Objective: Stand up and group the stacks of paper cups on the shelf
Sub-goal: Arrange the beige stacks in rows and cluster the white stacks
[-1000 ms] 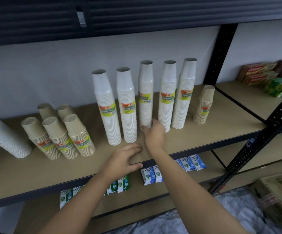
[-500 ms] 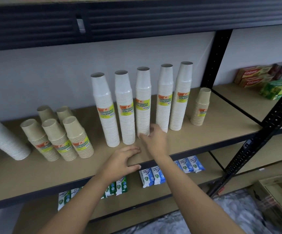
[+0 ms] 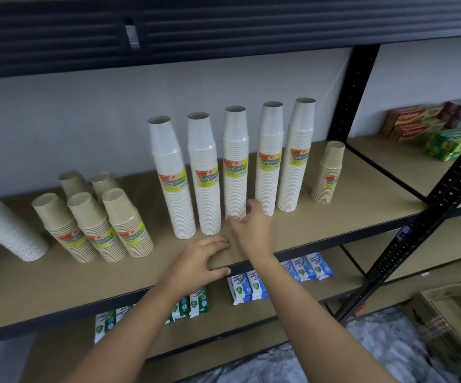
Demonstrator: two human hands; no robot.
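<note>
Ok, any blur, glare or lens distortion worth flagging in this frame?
Head view: the wide-angle lens fans the tall white stacks outward and slants the black post; fingers of the right hand at the middle white stack are motion-soft; the cardboard box bottom right is smeared; light is soft, no glare.

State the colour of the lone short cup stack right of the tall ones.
The short stack is tan; head view.

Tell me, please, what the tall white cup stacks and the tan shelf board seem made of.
Tall white cup stacks: probably paper, matte, the nested rims showing as fine ribs. Tan shelf board: likely fibreboard, flat matte, no visible grain.
</note>
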